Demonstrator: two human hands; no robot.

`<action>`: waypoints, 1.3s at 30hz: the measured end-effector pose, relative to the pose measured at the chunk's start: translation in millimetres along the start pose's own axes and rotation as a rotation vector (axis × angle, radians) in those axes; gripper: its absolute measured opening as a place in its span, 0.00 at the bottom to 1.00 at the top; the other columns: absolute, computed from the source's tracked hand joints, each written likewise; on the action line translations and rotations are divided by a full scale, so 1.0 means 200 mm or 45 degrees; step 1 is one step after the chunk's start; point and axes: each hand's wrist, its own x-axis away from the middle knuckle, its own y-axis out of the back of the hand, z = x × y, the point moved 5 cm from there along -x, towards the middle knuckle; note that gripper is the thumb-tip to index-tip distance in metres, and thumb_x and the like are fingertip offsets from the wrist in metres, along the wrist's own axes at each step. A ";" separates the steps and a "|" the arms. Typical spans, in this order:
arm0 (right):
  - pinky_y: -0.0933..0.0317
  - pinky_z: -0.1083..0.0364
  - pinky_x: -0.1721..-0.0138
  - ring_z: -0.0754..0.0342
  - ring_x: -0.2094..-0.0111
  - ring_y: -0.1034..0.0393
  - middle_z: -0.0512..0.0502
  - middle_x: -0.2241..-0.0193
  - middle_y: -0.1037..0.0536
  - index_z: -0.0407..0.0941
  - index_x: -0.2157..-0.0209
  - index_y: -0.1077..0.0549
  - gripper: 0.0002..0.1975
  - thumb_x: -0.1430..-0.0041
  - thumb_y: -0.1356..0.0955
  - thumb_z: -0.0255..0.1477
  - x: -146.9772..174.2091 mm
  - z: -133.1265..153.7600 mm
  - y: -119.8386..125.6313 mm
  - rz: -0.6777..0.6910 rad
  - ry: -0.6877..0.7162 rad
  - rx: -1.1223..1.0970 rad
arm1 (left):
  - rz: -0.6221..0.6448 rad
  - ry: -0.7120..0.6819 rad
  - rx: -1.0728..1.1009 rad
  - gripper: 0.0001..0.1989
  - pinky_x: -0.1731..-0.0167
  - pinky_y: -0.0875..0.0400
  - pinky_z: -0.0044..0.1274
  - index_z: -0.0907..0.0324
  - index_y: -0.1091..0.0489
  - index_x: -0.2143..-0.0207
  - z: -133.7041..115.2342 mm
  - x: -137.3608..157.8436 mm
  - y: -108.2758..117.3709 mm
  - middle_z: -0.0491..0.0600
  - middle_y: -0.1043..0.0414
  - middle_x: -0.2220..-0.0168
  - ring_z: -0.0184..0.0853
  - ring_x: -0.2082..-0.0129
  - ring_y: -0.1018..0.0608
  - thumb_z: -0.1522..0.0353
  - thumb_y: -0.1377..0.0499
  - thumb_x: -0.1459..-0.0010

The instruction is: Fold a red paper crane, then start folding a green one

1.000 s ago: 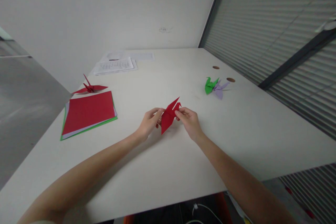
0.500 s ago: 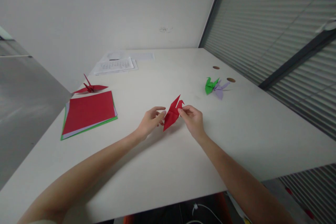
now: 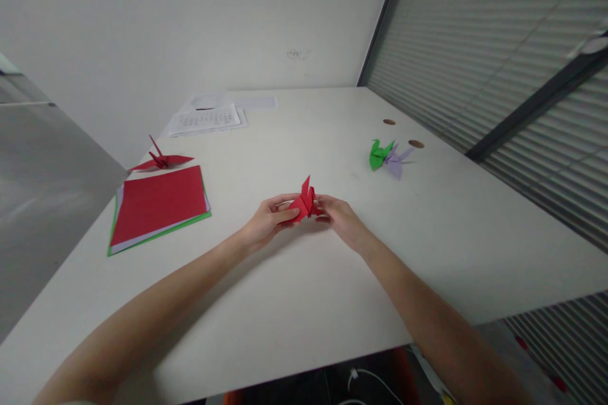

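A red paper crane [image 3: 304, 203] is held just above the white table between my two hands. My left hand [image 3: 270, 219] pinches its left wing, thumb on top and fingers beneath. At its right side, my right hand [image 3: 338, 213] has its fingers on the right wing, partly hidden behind the paper. The crane's pointed tail stands up and its wings are spread to both sides.
On the left lies a stack of red, lilac and green paper [image 3: 159, 202], with another red crane [image 3: 162, 161] behind it. A green crane [image 3: 380, 155] and a lilac crane [image 3: 394, 162] stand at right. Printed sheets [image 3: 206, 119] lie at the back of the table [image 3: 294, 304].
The red crane has turned and its wings have been spread. My left hand has closed on one wing; my right hand has shifted from the head to the other wing.
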 end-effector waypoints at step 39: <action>0.36 0.55 0.66 0.55 0.73 0.29 0.47 0.76 0.21 0.43 0.76 0.22 0.14 0.63 0.21 0.37 -0.01 0.01 0.06 -0.182 -0.094 -0.356 | -0.013 0.033 -0.421 0.19 0.80 0.45 0.21 0.63 0.24 0.76 0.08 0.08 -0.12 0.46 0.32 0.81 0.26 0.81 0.35 0.54 0.34 0.52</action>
